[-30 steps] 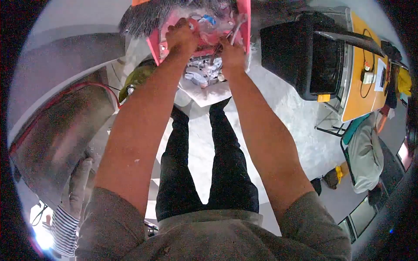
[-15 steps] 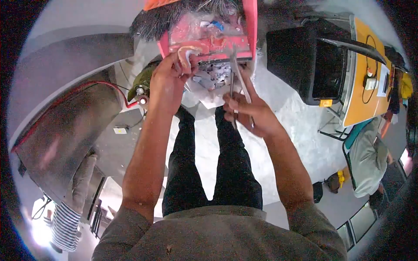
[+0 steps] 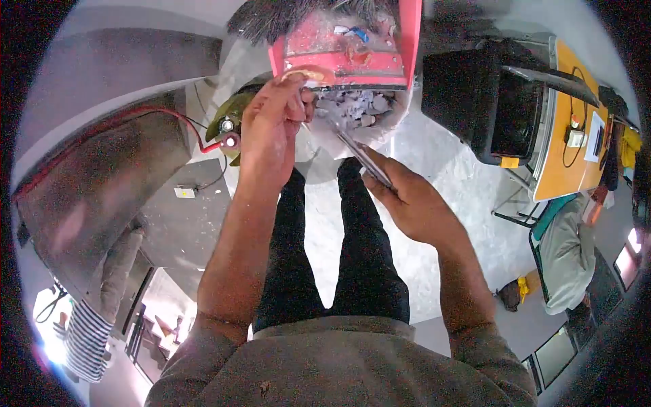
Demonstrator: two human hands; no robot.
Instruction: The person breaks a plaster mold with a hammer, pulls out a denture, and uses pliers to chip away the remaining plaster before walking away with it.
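- Far to my left a grey sheeted bulk (image 3: 102, 183) has a red cable (image 3: 169, 119) running along its edge to a small lit fitting (image 3: 230, 141); a person in a striped sleeve (image 3: 88, 339) works beyond it, well apart from me.
- My left hand (image 3: 274, 125) is raised and closed, the fingers (image 3: 298, 91) pinching a pale strip (image 3: 308, 73) right at the lower lip of the pink dustpan (image 3: 342, 57).
- Here I judge a firm, steady pinch matters: if the strip slips, the pan's load could spill.
- Below the lip, a white bag (image 3: 352, 129) sits open with paper scraps (image 3: 359, 108) inside, just in front of my feet.
- My right hand (image 3: 413, 200) is closed around metal tongs (image 3: 356, 149), their tips aimed up toward the scraps under the pan; whether they hold anything I cannot tell.
- I would keep the tongs low over the bag's mouth, so whatever comes loose drops inside.
- To the right stand a black bin (image 3: 488, 102), an orange table (image 3: 566, 136), and another person (image 3: 566, 251) seated beside it.
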